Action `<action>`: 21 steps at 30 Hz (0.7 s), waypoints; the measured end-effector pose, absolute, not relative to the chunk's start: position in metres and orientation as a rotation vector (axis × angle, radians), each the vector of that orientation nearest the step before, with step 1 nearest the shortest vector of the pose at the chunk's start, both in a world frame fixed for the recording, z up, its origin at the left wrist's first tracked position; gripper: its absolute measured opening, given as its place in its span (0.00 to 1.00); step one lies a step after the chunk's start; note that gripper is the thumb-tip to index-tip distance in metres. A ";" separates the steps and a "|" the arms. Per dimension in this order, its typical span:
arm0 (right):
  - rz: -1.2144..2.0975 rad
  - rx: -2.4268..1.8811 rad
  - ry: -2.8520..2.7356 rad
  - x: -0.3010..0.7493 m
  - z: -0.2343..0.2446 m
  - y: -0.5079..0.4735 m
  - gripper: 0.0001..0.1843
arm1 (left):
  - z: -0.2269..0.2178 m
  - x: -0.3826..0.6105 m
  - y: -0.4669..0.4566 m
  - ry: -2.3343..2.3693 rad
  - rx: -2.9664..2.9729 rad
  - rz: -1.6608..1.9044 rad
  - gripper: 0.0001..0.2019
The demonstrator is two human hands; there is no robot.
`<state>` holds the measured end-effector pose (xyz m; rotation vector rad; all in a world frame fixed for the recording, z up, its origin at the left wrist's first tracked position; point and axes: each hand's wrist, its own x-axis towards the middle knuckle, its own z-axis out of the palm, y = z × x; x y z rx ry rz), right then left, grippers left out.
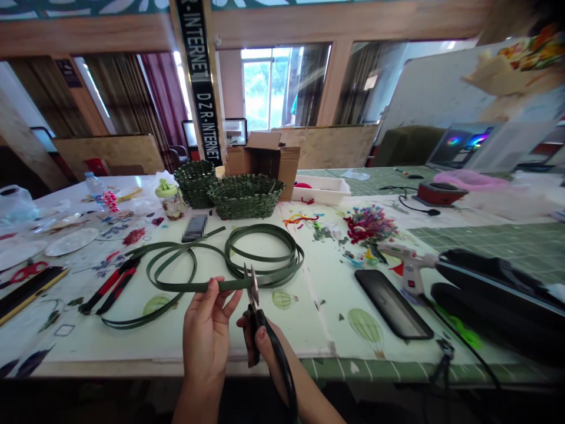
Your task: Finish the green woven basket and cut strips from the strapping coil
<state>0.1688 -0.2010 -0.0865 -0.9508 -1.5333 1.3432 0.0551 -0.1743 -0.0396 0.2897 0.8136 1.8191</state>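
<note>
My left hand (207, 330) pinches a flat dark green strip (189, 287) between thumb and fingers near the table's front. Around the handles of black-handled scissors (252, 288) my right hand (267, 344) is closed. The scissor blades point away from me, parted, with the strip lying between them just right of my left fingers. Beyond the hands the rest of the strip lies in loose loops, with a round coil (265, 228) on the right. Two woven green baskets, a wide one (245, 200) and a taller round one (194, 187), stand behind it.
Red-and-black pliers (119, 285) lie on the left, near a dark phone (33, 291). To the right are another phone (392, 303), a white glue gun (410, 268) with its cable, and a bunch of colourful pipe-cleaner flowers (368, 225). A cardboard box (289, 171) stands at the back.
</note>
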 end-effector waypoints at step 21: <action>1.459 -1.188 -1.312 0.172 -0.095 -0.210 0.37 | -0.051 0.055 -0.181 0.888 0.428 1.936 0.07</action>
